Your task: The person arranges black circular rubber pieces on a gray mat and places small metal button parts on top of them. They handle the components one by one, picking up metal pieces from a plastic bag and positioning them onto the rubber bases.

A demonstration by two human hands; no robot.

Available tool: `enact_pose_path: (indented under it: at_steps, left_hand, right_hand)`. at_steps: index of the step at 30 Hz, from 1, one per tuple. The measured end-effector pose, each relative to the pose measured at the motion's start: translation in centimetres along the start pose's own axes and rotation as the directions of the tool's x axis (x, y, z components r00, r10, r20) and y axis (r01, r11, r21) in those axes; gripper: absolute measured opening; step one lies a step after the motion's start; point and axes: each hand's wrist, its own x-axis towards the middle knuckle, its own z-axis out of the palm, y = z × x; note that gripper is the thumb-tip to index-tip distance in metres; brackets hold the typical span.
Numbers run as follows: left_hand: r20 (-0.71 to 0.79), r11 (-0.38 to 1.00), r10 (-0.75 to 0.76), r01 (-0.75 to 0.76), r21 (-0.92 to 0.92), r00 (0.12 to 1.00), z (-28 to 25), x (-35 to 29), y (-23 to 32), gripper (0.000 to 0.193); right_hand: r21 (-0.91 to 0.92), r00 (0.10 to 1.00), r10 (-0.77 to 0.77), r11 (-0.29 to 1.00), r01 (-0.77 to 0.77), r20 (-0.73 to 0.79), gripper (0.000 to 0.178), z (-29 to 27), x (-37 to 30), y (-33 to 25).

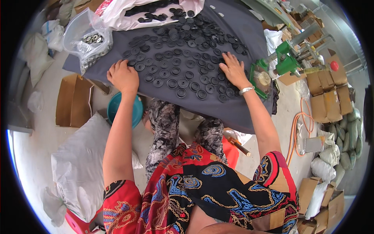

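Left hand (124, 77), right hand (235, 71) flank black discs (176, 61) on grey cloth (230, 117)

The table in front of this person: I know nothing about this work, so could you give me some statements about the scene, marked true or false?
1. Many black discs lie spread over the dark grey cloth. True.
2. The silver bracelet is on the left wrist. False: it is on the right wrist.
3. The green machine stands to the right of the right hand. True.
4. The turquoise basin sits on top of the table. False: it is below the table.
5. The right hand's fingers are clenched in a fist. False: they are stretched out.
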Motion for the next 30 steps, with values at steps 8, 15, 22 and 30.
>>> enact_pose_path:
  at_steps: [8,15,22,30]
  left_hand:
    - [0.001,0.999,0.001,-0.001,-0.044,1.000,0.0,-0.3,0.2,0.023]
    - [0.071,1.000,-0.018,0.020,-0.020,0.997,0.0,0.1,-0.1,0.025]
    - [0.078,0.985,0.164,-0.160,-0.057,0.983,0.2,1.2,1.3,0.046]
    - [0.401,0.984,0.163,-0.175,-0.006,0.901,2.4,5.4,1.8,0.057]
  right_hand:
    - [0.165,0.951,0.008,0.985,0.046,-0.309,0.043,-2.2,-8.7,0.8]
    - [0.140,0.912,0.115,0.988,-0.064,-0.395,0.040,-1.8,-15.5,0.9]
    - [-0.035,0.850,0.117,0.987,-0.157,-0.514,0.038,-1.4,-16.7,0.0]
    - [-0.008,0.850,0.110,0.991,-0.133,-0.516,0.037,-1.7,-16.9,-0.3]
